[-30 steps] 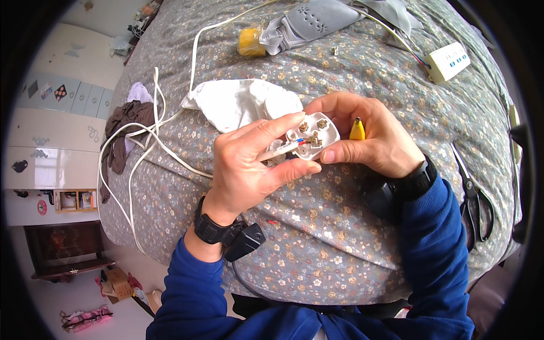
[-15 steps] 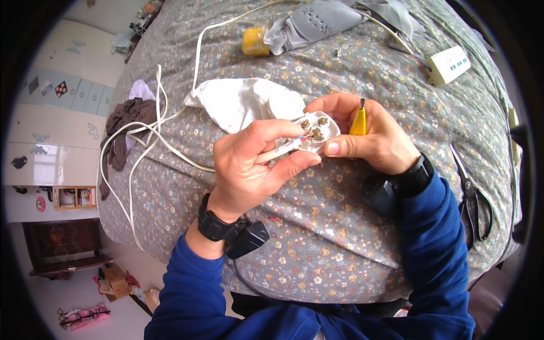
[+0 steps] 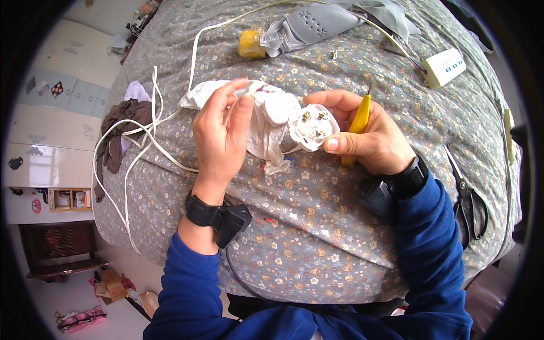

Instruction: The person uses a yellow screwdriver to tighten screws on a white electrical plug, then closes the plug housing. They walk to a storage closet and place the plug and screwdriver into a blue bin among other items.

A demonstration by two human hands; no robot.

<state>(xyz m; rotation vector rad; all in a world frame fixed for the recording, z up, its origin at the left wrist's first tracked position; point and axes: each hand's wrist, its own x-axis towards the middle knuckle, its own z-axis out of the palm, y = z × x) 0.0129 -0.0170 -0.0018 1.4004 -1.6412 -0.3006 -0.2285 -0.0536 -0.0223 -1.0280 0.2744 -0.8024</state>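
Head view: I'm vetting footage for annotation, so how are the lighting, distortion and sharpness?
In the head view, fisheye distortion bows the edges of the bedspread and the corners go black; in the head view, light is bright, leaving the white fitting pale; in the head view, the left hand looks slightly soft.
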